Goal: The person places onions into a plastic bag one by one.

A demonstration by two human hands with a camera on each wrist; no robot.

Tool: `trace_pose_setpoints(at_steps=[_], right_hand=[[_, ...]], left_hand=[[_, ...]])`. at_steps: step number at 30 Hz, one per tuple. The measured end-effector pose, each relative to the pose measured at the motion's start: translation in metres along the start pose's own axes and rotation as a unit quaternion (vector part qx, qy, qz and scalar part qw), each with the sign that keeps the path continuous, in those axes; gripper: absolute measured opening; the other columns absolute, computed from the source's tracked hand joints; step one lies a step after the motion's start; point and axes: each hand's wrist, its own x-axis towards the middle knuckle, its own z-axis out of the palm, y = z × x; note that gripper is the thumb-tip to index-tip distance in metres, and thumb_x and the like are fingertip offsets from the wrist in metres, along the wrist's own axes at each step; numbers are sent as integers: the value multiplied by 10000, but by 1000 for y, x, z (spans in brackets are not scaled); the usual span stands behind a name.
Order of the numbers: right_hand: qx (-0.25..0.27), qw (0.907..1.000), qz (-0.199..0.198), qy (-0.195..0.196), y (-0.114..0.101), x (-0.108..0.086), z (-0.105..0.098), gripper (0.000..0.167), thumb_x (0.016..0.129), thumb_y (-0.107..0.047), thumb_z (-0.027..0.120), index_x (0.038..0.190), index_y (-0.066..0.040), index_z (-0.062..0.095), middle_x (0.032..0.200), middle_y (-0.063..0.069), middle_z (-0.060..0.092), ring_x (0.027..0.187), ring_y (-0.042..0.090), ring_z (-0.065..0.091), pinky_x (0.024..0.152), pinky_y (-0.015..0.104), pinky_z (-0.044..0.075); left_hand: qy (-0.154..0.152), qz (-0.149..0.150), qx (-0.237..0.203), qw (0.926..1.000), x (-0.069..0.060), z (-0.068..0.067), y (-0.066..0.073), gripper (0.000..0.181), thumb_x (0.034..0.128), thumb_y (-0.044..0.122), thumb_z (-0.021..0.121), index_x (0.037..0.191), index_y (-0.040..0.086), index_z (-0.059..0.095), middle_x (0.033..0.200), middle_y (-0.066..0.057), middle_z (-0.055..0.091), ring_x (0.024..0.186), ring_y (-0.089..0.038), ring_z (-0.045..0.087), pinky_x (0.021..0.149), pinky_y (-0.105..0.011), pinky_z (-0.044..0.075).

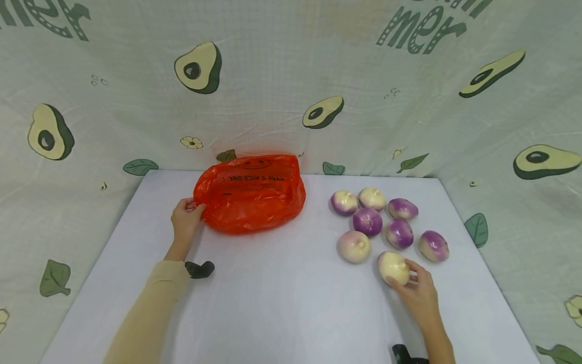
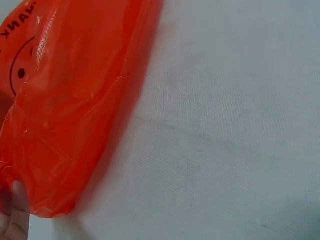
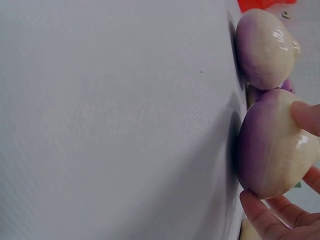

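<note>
My left hand (image 1: 185, 225) pinches the left end of a red plastic bag (image 1: 252, 202), which lies puffed up near the back of the table. In the left wrist view the fingers (image 2: 19, 207) meet the crinkled edge of the bag. My right hand (image 1: 422, 296) holds a white and purple turnip (image 1: 393, 268) between thumb and fingers. Seen from the right wrist, this turnip (image 3: 270, 150) sits low over the table, with the thumb on its pale side. Whether it touches the surface I cannot tell. Behind it a paler turnip (image 1: 354, 247) rests nearby.
Several more turnips stand grouped at the right, among them a purple one (image 1: 367, 222) and one furthest right (image 1: 434, 246). The white table (image 1: 282, 303) ends at a hanging cloth (image 1: 263, 65) printed with avocados. A dark wrist device (image 1: 200, 270) juts from the left sleeve.
</note>
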Motion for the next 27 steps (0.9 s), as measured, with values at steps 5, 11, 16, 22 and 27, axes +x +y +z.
trace_pose_setpoints(at_steps=[5,11,16,22,27], right_hand=[[47,9999,-57,70,0,0,2,670,783,-209,745,1309,45,415,1187,249,457,948,253,503,690,-1,376],[200,9997,20,109,2,-1,2,682,787,-212,744,1320,45,404,1217,249,443,987,290,495,688,-29,346],[253,9995,45,204,3,-1,3,677,776,-204,753,1312,40,418,1220,231,448,912,54,459,696,-37,350],[385,9985,-33,394,-1,-3,1,658,758,-164,765,1297,29,441,1207,207,463,827,-147,374,711,-39,357],[480,9975,-197,481,-6,-5,-3,638,755,-137,763,1290,20,451,1201,190,467,858,-112,393,721,-39,362]], left_hand=[[-102,-249,-105,9996,-3,-2,2,379,924,231,540,1248,38,500,1124,-147,544,827,-139,506,614,-77,468],[-301,-456,-281,9981,-8,-5,4,409,934,255,534,1288,60,471,1142,-117,521,838,-119,512,765,-198,535],[-377,-520,-499,9967,-13,-6,2,410,928,243,545,1284,53,470,1088,-83,511,771,-61,511,745,-175,533],[-479,-476,-791,9946,-22,-8,-3,395,923,203,555,1263,21,469,1022,-59,504,691,11,509,684,-140,526],[-543,-508,-774,9942,-31,-11,-5,407,926,228,554,1270,33,459,1032,-45,496,705,23,523,721,-162,533]])
